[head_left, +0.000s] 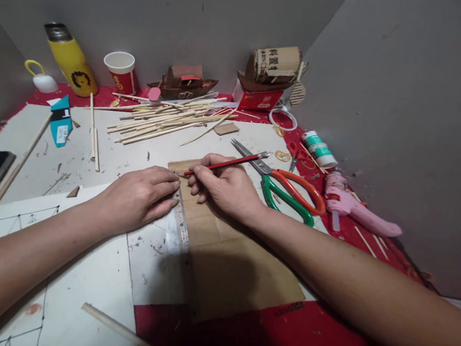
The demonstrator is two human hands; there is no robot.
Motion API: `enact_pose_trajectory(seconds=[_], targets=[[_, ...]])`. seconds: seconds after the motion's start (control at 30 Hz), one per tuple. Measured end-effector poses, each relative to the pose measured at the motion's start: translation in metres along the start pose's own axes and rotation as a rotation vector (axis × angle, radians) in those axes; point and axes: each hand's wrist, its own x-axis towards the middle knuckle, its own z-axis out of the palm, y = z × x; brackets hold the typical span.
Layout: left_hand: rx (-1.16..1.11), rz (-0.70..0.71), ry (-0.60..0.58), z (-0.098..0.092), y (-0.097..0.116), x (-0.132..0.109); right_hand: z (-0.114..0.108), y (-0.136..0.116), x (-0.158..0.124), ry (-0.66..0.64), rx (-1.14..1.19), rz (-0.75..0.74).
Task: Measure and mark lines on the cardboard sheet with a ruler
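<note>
A flat brown cardboard sheet (239, 260) lies before the person; along its left edge, the left hand (143, 195), thumb spread from fingers, presses a clear straight ruler (184, 231); at its far end, the right hand (227, 186) pinches a slim red pencil (234, 162); marking looks under way to me, no finished line discernible; orange-and-green-handled metal scissors (269, 170) lie unheld to the sheet's right.

Craft workspace with glue gun (357, 210)

Toward the near edge of the bench (281, 328) lies matt brown cardboard (242, 271), with a clear, glossy plastic ruler (182, 228) and a glossy red pencil (231, 163). Pale, matt wooden sticks (170, 118) lie toward the far edge; toward the right, shiny-bladed metal scissors (271, 172) and a smooth plastic glue gun (352, 206).
</note>
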Motion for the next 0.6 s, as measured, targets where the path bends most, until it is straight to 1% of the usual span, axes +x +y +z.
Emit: enact_pose_trajectory(seconds=[0.23, 0.6], targets=[[-0.009, -0.015, -0.013, -0.0018, 0.0005, -0.0004, -0.0003, -0.0027, -0.0018, -0.019, 0.007, 0.010], [-0.016, -0.004, -0.033, -0.0005, -0.0014, -0.0003, -0.0012, -0.0048, -0.0029, -0.013, 0.002, 0.041]])
